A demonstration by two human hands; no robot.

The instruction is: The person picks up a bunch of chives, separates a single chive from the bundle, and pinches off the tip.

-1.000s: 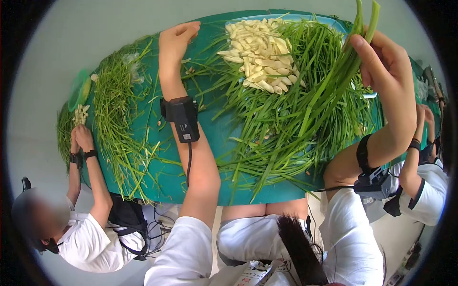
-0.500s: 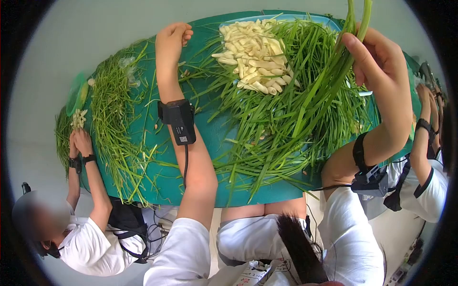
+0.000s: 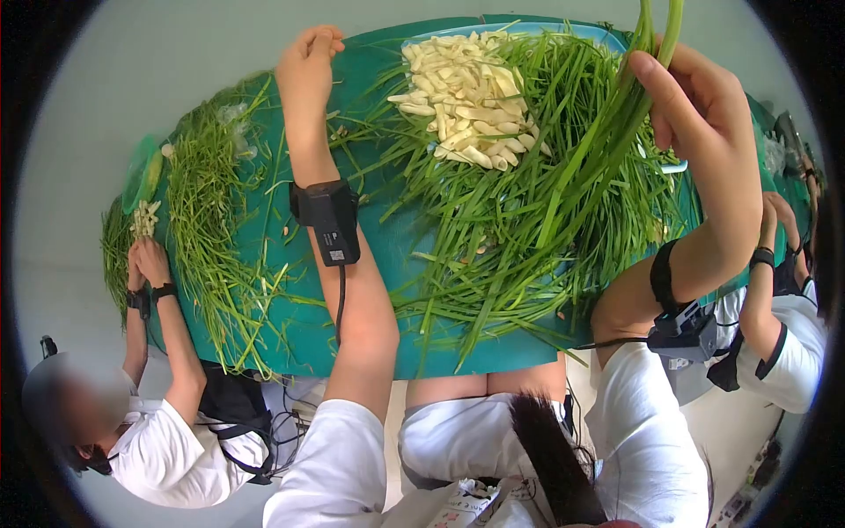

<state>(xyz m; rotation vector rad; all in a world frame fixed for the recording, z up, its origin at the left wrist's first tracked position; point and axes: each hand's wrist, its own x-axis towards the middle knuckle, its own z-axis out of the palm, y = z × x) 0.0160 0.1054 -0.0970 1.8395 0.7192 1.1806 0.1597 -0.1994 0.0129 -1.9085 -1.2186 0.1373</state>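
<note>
My right hand point(image 3: 713, 110) is raised at the upper right, thumb and fingers pinched round the thick ends of a bunch of long green chive-like stalks point(image 3: 585, 189). The leaves droop down and left over a large heap of similar greens point(image 3: 493, 255). Left of the hand, a pile of pale cream, elongated pieces point(image 3: 480, 114) lies against the greens, partly on a light-blue tray point(image 3: 598, 35). My left hand point(image 3: 305, 75) hovers over the table's far left edge with its fingers curled together. Whatever may be between its fingertips is hidden.
The green table point(image 3: 378, 299) carries another long heap of greens point(image 3: 207, 211) on the left. A person point(image 3: 158, 449) at the left handles small pale pieces point(image 3: 145, 218) near a green bag point(image 3: 141, 176). Another person point(image 3: 783, 334) works at the right.
My left hand has moved slightly up and left. My right hand keeps its hold on the stalks, almost still. The right-hand person's arms have shifted.
</note>
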